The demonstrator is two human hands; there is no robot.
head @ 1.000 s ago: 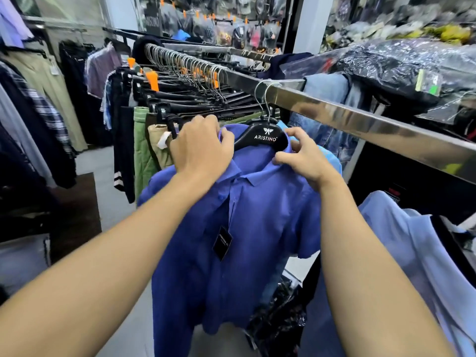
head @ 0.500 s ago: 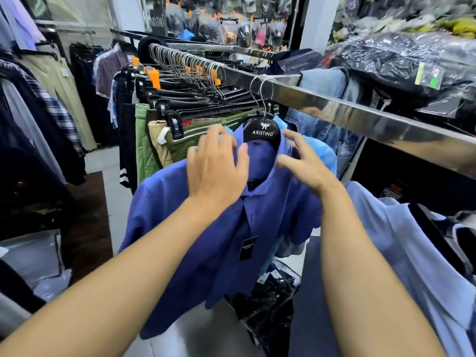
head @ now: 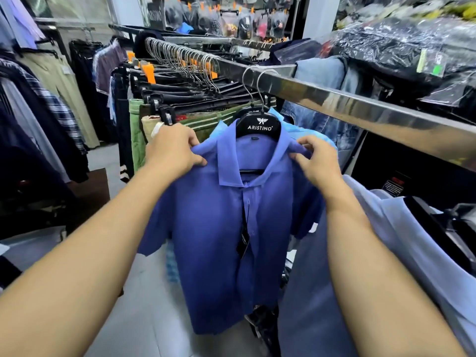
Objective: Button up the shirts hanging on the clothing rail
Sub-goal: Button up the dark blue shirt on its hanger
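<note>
two hands, one blue shirt, one black aristino hanger, one steel rail, one black hangtag.

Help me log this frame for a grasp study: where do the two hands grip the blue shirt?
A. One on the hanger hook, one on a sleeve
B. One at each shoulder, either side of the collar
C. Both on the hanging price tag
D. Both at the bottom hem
B: the left hand and right hand each pinch the blue shirt at a shoulder, flanking the collar.
</note>
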